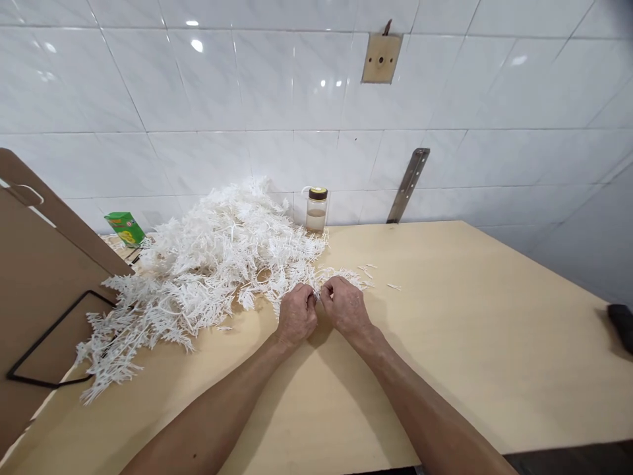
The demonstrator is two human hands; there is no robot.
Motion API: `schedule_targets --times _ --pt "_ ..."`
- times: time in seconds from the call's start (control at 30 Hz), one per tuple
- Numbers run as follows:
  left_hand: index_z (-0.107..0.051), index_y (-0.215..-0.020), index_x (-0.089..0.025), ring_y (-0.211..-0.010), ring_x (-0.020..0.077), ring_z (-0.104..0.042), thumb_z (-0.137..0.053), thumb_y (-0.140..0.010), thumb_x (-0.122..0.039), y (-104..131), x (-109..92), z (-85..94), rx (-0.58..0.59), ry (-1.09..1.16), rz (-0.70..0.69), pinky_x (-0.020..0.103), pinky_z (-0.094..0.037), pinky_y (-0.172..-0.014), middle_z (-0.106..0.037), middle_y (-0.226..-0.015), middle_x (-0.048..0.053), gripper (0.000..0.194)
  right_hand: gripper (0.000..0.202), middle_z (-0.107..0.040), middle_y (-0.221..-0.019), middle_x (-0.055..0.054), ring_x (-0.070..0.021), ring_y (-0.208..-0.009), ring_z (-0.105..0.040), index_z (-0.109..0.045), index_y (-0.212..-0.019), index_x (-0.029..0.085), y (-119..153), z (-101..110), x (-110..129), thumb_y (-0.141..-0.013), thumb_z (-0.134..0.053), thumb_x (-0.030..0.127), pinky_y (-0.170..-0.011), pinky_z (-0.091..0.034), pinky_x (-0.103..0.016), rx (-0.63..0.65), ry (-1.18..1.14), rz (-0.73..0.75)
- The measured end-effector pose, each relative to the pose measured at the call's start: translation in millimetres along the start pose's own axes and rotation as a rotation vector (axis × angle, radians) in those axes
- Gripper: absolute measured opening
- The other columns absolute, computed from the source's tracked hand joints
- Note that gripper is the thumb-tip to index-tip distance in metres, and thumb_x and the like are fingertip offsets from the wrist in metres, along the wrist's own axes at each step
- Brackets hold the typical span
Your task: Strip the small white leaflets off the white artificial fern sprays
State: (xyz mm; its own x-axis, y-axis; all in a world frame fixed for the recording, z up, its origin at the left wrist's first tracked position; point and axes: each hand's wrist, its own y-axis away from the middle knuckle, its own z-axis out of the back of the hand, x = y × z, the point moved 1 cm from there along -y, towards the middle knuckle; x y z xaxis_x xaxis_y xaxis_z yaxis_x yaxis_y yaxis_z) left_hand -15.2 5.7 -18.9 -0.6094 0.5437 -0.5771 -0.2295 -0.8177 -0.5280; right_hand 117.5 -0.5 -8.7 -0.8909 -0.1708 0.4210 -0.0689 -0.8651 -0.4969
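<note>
At the middle of the table (469, 330): two bare hands close together, fingertips almost meeting over the wood, with white sprigs just behind them.
Left hand (297, 312): fingers curled, thumb and forefinger seemingly pinching one side of a small pale piece (317, 296); the exact grip is hidden by the knuckles.
Right hand (346, 305): fingers bent, thumb and forefinger tips drawn together at the other side of the same piece — the contact itself is too small to be sure of.
Pale piece: in the narrow gap between the hands, right of the left fingertips and left of the right ones; neither hand is clearly nearer. Its long axis cannot be told.
Pile of sprigs (222, 244): beyond and to the left of the hands, nearer the left; its mass runs slantwise from the near left of the table toward the bottle (316, 214).
Sprig tips (356, 276): fanning out past the right knuckles, pointing right; whether they join the pinched piece is hidden.
Loose bits (394, 287): lying apart on the wood, right of the right hand.
What the work turns on: the short sideways line from fingertip to fingertip — I judge that the piece must stay between them.
</note>
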Motion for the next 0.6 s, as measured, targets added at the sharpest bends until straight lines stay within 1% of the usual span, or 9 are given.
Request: schedule_targets --times 0.07,0.17,0.23,0.3,0.37,0.43,0.5,0.57,0.6 --pt "-0.037 -0.063 -0.021 -0.064 0.0153 -0.046 -0.042 -0.079 -0.006 3 -2 1.4 -0.001 -0.014 -0.054 0.029 -0.031 -0.06 -0.048 -0.065 0.0 0.023 0.017 -0.062 -0.074 -0.006 -0.0173 -0.07 -0.055 -0.054 -0.07 0.019 -4 6 -8 -0.084 -0.046 0.015 -0.068 -0.038 -0.028 -0.051 0.009 -0.013" --pt "-0.042 -0.065 -0.021 -0.066 0.0151 -0.047 -0.04 -0.083 -0.007 6 -3 4.0 0.012 -0.019 -0.093 0.028 -0.033 -0.063 -0.05 -0.068 0.001 0.022 0.016 -0.064 -0.074 -0.006 -0.0181 -0.07 -0.057 -0.057 -0.071 0.019 -12 21 -28 -0.083 -0.048 0.021 -0.069 -0.04 -0.029 -0.144 -0.047 -0.113" --pt "-0.042 -0.065 -0.02 -0.065 0.0144 -0.047 -0.042 -0.084 -0.01 5 -1 6.0 -0.016 0.001 -0.042 0.027 -0.034 -0.062 -0.049 -0.066 0.0 0.022 0.018 -0.067 -0.075 -0.005 -0.0176 -0.066 -0.059 -0.061 -0.075 0.019 -16 32 -45 -0.084 -0.05 0.03 -0.071 -0.042 -0.03 -0.145 -0.132 -0.21" --pt "-0.04 -0.063 -0.021 -0.062 0.0137 -0.046 -0.043 -0.083 -0.012 2 2 8.5 -0.085 0.032 0.041 0.026 -0.034 -0.06 -0.047 -0.063 -0.001 0.022 0.021 -0.069 -0.075 -0.005 -0.0181 -0.065 -0.06 -0.062 -0.076 0.019 -18 40 -62 -0.084 -0.051 0.034 -0.074 -0.043 -0.032 -0.184 -0.135 -0.311" --pt "-0.039 -0.063 -0.021 -0.06 0.0132 -0.044 -0.044 -0.083 -0.014 -2 6 11.2 -0.166 0.064 0.113 0.025 -0.033 -0.057 -0.045 -0.062 -0.002 0.022 0.02 -0.069 -0.076 -0.006 -0.0195 -0.069 -0.061 -0.064 -0.076 0.019 -18 45 -78 -0.083 -0.051 0.034 -0.077 -0.043 -0.034 -0.196 -0.1 -0.386" --pt "-0.037 -0.062 -0.021 -0.058 0.0129 -0.043 -0.044 -0.083 -0.015 -4 7 13.3 -0.23 0.084 0.156 0.025 -0.033 -0.056 -0.044 -0.06 -0.002 0.023 0.018 -0.071 -0.082 -0.007 -0.0204 -0.071 -0.061 -0.066 -0.082 0.018 -18 46 -88 -0.081 -0.052 0.029 -0.079 -0.044 -0.036 -0.182 -0.049 -0.418" --pt "-0.036 -0.061 -0.022 -0.057 0.0128 -0.043 -0.045 -0.083 -0.017 -5 8 14.0 -0.263 0.09 0.176 0.025 -0.033 -0.054 -0.043 -0.059 -0.002 0.024 0.021 -0.071 -0.097 -0.01 -0.0218 -0.076 -0.062 -0.068 -0.092 0.017 -18 42 -90 -0.082 -0.053 0.026 -0.08 -0.045 -0.038 -0.177 -0.004 -0.351" --pt "-0.037 -0.061 -0.022 -0.057 0.0126 -0.043 -0.045 -0.082 -0.017 -4 7 13.4 -0.268 0.088 0.181 0.025 -0.033 -0.054 -0.044 -0.058 -0.002 0.023 0.026 -0.067 -0.115 -0.012 -0.0255 -0.093 -0.062 -0.068 -0.104 0.017 -17 35 -80 -0.084 -0.053 0.026 -0.086 -0.045 -0.041 -0.163 0.027 -0.163" --pt "-0.038 -0.062 -0.022 -0.057 0.0125 -0.043 -0.045 -0.082 -0.017 -4 7 12.8 -0.266 0.087 0.177 0.024 -0.033 -0.054 -0.045 -0.059 -0.002 0.022 0.028 -0.065 -0.123 -0.013 -0.0279 -0.105 -0.058 -0.068 -0.109 0.018 -17 30 -72 -0.086 -0.053 0.027 -0.09 -0.044 -0.043 -0.135 0.043 -0.045"
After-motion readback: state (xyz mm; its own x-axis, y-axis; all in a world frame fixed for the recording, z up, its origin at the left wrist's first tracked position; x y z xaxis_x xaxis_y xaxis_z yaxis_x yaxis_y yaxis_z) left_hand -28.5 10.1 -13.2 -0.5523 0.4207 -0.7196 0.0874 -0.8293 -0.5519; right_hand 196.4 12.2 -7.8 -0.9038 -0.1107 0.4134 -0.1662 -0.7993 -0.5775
